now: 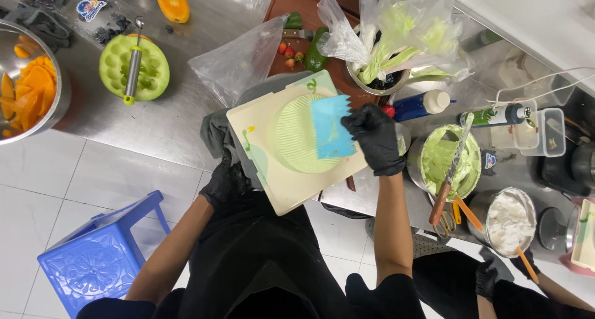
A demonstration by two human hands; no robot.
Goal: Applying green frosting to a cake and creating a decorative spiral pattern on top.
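- Right hand [374,138] — black-gloved, fingers closed on a blue toothed scraper [331,127], whose flat face lay against the top of the cake.
- Cake [304,133] — round, pale green, ridged in rings; stood on a cream square board [291,182] near the front edge of the steel counter [167,120].
- Left hand [224,181] — black-gloved, at the board's left lower edge beside a grey cloth [217,133]; fingers curled, but whether they gripped the board could not be told.
- Right of the board: steel bowl of green cream [446,161] with a wooden-handled palette knife [451,173] resting across it; beyond, a steel bowl of white cream [507,223].
- Behind the board: bagged leafy greens [403,34] in a bowl, strawberries [288,55] on a brown tray.
- Left on the counter: half green melon [133,68], scooped in pits, with a melon baller [132,65] laid on it; steel bowl of orange fruit slices [28,86].
- Floor, lower left: blue plastic stool [99,257].
- Lower right: another person's gloved hand [486,279] near the counter.
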